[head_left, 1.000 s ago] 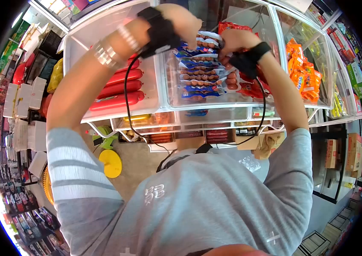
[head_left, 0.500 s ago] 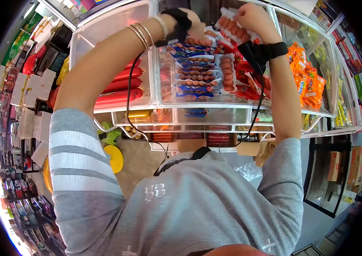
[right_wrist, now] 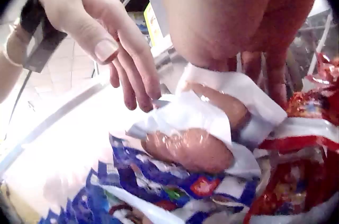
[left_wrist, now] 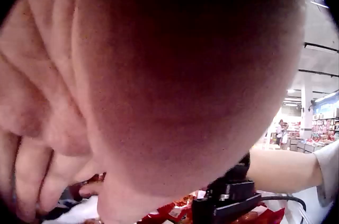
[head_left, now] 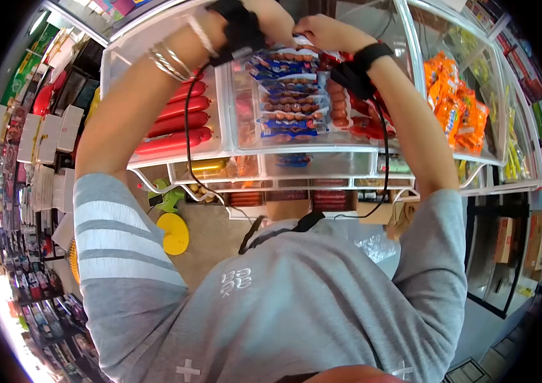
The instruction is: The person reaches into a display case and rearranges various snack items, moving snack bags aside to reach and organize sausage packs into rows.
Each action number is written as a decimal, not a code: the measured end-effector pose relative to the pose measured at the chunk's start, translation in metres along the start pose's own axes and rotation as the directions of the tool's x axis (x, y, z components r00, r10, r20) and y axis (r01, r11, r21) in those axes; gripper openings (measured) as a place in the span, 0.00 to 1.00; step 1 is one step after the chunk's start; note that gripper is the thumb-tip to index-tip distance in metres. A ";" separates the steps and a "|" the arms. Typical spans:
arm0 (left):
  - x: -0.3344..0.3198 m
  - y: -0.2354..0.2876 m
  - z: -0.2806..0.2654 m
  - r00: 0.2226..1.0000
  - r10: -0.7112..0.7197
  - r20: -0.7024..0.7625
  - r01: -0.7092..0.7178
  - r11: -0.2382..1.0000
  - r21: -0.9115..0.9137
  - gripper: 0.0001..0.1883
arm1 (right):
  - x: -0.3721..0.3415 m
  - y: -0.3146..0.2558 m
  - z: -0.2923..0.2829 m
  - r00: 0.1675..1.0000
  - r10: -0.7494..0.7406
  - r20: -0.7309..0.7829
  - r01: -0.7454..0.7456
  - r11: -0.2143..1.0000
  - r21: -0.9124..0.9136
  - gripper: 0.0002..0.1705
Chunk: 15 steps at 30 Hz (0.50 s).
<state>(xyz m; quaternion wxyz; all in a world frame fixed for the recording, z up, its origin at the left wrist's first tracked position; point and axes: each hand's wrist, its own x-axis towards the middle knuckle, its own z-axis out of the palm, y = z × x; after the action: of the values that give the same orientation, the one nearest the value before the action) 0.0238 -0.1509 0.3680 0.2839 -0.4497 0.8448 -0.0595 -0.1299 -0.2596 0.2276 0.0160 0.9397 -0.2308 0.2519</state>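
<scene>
At the far part of a clear bin (head_left: pixel 354 142), my two hands are close together. My right hand (head_left: pixel 329 33) holds a clear-and-white packet of sausages (right_wrist: pixel 225 105), its fingers reaching down behind the packet in the right wrist view. Beside it lies another sausage packet (right_wrist: pixel 190 147), on top of blue-printed ones. My left hand (right_wrist: pixel 108 36) has its thumb apart and its fingers relaxed, fingertips right at a packet's white corner. Nearer me runs a row of blue-and-white sausage packets (head_left: pixel 291 107). In the left wrist view, the palm covers most of the scene.
One sausage packet (head_left: pixel 339 102) lies crosswise beside the row, next to red bags (head_left: pixel 365 122). Large red sausages (head_left: pixel 178 122) fill the left bin; orange packets (head_left: pixel 456 115) fill the right one. Lower shelves (head_left: pixel 322 167) are below the front edge. A black cable (head_left: pixel 189 134) hangs from the left wrist.
My right hand lifted a sausage packet up on the right, then brought it left to the far end of the row. A packet now lies crosswise at the row's right side.
</scene>
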 end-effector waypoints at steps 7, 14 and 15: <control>0.040 -0.035 0.036 0.981 0.045 -0.186 -0.046 0.999 0.001 0.17 | 0.001 -0.045 -0.054 0.876 0.250 0.413 -0.374 0.893 0.252 0.20; 0.059 -0.048 0.030 0.998 0.024 -0.053 -0.024 1.000 0.000 0.15 | -0.004 -0.056 -0.039 0.917 0.210 0.341 -0.255 0.962 0.095 0.20; 0.067 -0.056 0.035 0.999 0.019 -0.051 -0.019 1.000 -0.001 0.15 | -0.004 -0.060 -0.040 0.927 0.176 0.330 -0.239 0.958 0.160 0.20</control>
<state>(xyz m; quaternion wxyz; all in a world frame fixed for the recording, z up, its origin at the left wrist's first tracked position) 0.0536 -0.2314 0.3306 0.2627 -0.4401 0.8560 -0.0676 -0.1255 -0.1988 0.2660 -0.1411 0.9346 -0.3029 0.1219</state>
